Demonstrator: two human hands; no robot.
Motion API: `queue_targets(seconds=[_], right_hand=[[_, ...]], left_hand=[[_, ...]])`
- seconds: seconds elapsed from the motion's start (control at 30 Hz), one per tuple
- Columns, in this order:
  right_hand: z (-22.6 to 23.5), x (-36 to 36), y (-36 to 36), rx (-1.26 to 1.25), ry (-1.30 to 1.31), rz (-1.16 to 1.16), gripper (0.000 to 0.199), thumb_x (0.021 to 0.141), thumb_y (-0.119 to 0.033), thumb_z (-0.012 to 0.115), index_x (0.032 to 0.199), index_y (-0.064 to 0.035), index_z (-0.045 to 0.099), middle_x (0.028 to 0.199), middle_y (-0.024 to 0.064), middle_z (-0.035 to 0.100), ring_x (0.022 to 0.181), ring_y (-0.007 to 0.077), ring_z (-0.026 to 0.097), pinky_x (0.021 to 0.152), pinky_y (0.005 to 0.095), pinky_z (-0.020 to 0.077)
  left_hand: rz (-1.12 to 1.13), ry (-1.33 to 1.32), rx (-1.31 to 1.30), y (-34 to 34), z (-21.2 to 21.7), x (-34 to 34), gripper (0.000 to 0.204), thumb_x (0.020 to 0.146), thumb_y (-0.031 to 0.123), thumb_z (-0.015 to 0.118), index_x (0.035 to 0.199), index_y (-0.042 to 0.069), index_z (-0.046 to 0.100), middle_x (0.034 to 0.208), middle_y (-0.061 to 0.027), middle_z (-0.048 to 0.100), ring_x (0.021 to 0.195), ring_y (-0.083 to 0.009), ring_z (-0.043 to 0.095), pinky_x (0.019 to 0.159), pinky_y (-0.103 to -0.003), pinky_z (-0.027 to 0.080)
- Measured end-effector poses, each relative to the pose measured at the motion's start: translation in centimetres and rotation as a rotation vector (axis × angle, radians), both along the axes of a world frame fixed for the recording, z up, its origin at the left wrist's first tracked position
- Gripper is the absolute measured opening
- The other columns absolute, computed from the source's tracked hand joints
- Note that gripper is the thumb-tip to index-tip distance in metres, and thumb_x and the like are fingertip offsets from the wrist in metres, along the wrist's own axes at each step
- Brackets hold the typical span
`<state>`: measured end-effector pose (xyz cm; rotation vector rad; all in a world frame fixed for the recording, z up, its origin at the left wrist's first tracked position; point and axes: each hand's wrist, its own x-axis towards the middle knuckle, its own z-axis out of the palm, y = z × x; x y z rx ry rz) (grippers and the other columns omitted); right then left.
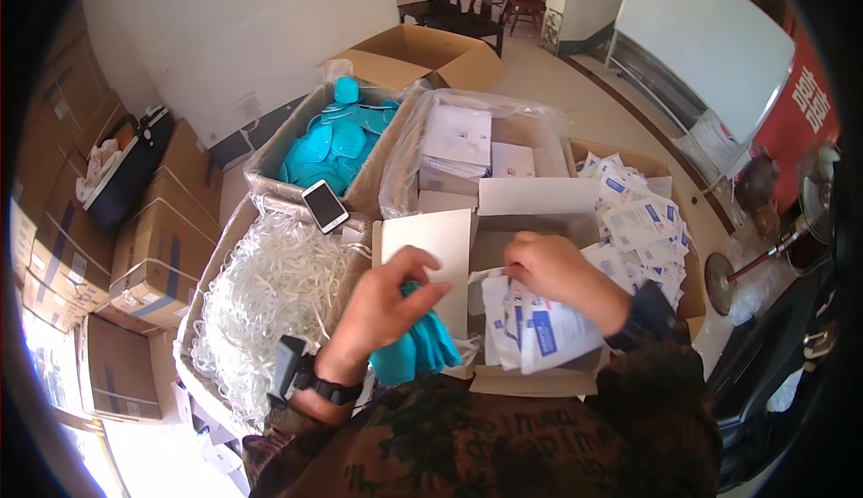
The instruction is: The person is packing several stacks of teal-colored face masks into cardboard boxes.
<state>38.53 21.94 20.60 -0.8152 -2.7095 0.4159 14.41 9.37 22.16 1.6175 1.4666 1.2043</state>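
Note:
My left hand (382, 309) is curled at the left of an open white carton (538, 197), its thumb and forefinger apart. Under its palm hang soft teal fabric pads (413, 350), which its lower fingers seem to grip; those fingers are hidden. Inside the carton, my right hand (553, 269) has its fingers bent together at the upper edge of white-and-blue flat packets (544, 332). What lies between those fingertips is hidden. The packets lean in the near part of the carton, overlapping. A watch (337, 392) circles my left wrist.
A lined box of teal pads (337, 138) stands at the far left, a phone (324, 207) on its near edge. White straps (261, 305) fill the near-left box. White booklets (457, 137) lie behind the carton, more packets (640, 219) at its right. A fan (719, 278) stands far right.

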Motion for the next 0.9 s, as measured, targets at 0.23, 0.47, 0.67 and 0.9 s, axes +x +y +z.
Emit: queue_targets(seconds=[0.23, 0.47, 0.67, 0.9], right_hand=[[6.9, 1.3, -5.8, 0.149, 0.073, -0.04, 0.012, 0.079, -0.011, 0.065, 0.074, -0.0074, 0.056, 0.076, 0.0106, 0.055, 0.067, 0.0338, 0.06, 0.057, 0.0434, 0.047], [4.9, 1.7, -5.6, 0.051, 0.128, -0.017, 0.011, 0.075, -0.011, 0.071, 0.074, -0.006, 0.06, 0.077, 0.0106, 0.056, 0.066, 0.034, 0.06, 0.056, 0.0417, 0.0472], [5.2, 1.1, -5.2, 0.006, 0.158, 0.009, 0.012, 0.078, -0.014, 0.069, 0.076, -0.008, 0.059, 0.076, 0.0093, 0.056, 0.066, 0.0341, 0.059, 0.056, 0.043, 0.0468], [5.6, 1.1, -6.3, 0.066, 0.228, 0.126, 0.014, 0.075, -0.011, 0.068, 0.077, -0.0099, 0.054, 0.076, 0.0043, 0.053, 0.069, 0.0274, 0.059, 0.055, 0.0393, 0.0465]], left_hand=[[-0.152, 0.244, 0.235, 1.6, 0.1, 4.6, 0.017, 0.084, 0.016, 0.067, 0.098, 0.007, 0.069, 0.091, -0.012, 0.068, 0.084, -0.0318, 0.065, 0.072, -0.037, 0.051], [-0.145, 0.315, 0.311, 1.5, 0.6, 6.1, 0.014, 0.081, 0.022, 0.069, 0.083, 0.009, 0.064, 0.08, -0.0093, 0.063, 0.074, -0.0356, 0.062, 0.064, -0.043, 0.049], [-0.21, 0.316, 0.271, 0.9, 2.1, 4.2, 0.011, 0.082, 0.015, 0.069, 0.09, 0.008, 0.067, 0.089, -0.0103, 0.062, 0.081, -0.0318, 0.063, 0.068, -0.039, 0.05], [-0.232, 0.134, 0.194, 0.5, 2.4, 4.8, 0.006, 0.085, 0.01, 0.066, 0.087, 0.004, 0.066, 0.079, -0.0097, 0.063, 0.071, -0.0261, 0.062, 0.064, -0.034, 0.049]])
